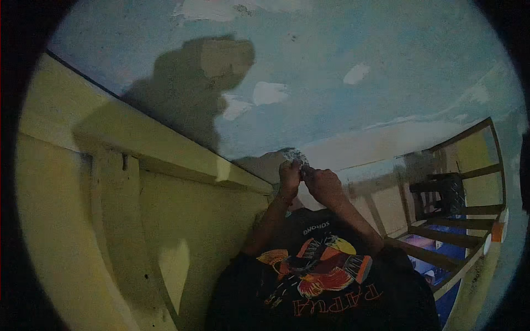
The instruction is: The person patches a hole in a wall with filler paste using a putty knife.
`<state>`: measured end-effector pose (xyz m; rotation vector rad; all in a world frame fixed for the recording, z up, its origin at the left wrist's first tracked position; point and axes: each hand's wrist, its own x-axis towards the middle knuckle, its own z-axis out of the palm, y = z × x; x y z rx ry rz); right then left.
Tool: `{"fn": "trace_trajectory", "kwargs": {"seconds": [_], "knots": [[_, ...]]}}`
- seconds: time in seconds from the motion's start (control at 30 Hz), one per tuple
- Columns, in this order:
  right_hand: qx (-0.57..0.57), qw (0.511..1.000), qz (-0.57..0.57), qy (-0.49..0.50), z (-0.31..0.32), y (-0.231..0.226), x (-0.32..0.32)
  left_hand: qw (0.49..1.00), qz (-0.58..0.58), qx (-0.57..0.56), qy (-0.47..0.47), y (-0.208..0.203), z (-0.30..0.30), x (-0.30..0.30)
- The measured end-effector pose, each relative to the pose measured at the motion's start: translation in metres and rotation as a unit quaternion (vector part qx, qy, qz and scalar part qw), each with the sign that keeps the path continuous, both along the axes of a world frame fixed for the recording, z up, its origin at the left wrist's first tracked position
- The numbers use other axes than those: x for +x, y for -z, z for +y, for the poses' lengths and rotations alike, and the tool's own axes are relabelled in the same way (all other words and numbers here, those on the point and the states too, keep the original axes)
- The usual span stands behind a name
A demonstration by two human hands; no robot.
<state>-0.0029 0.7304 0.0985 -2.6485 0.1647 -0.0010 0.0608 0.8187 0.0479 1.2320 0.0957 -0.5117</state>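
My left hand (289,177) and my right hand (323,183) are raised close together in front of my chest. Both are closed, with the fingertips meeting. From the top of my left hand sticks out a small crumpled, whitish, shiny piece (295,155); the dim light hides what kind of thing it is. The fingers of my right hand pinch close to its lower end, but whatever lies between them is hidden. Behind the hands is a pale blue surface (331,110) with white patches on it.
A yellow wall with a ledge (165,160) runs along my left. To my right stands a brown wooden frame with rungs (458,237), with a dark object (450,193) by it. Blue printed material (428,259) shows between its bars. A large shadow falls across the blue surface.
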Motion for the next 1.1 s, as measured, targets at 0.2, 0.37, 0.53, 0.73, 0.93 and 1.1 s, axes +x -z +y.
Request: {"fn": "trace_trajectory", "kwargs": {"seconds": [0.2, 0.37, 0.53, 0.73, 0.93, 1.1], "knots": [[0.011, 0.999, 0.004, 0.036, 0.006, -0.005, 0.0, 0.995, -0.067, 0.065, 0.018, 0.026, 0.0, 0.008], [0.04, 0.998, -0.015, 0.038, 0.004, -0.012, -0.006, 0.991, -0.072, 0.104, -0.049, 0.028, -0.006, 0.005], [-0.02, 0.999, 0.019, -0.024, 0.002, 0.014, 0.009, 0.997, -0.068, -0.007, 0.041, 0.043, 0.008, 0.021], [0.042, 0.997, -0.045, 0.044, 0.007, -0.01, -0.002, 0.98, -0.145, 0.133, 0.031, 0.018, 0.009, 0.013], [-0.017, 1.0, 0.015, -0.002, 0.009, 0.011, -0.005, 0.977, -0.083, 0.19, 0.056, 0.038, 0.011, 0.006], [0.03, 0.998, -0.051, -0.001, 0.005, 0.003, -0.004, 0.95, -0.278, 0.126, 0.065, 0.042, 0.015, 0.003]]}}
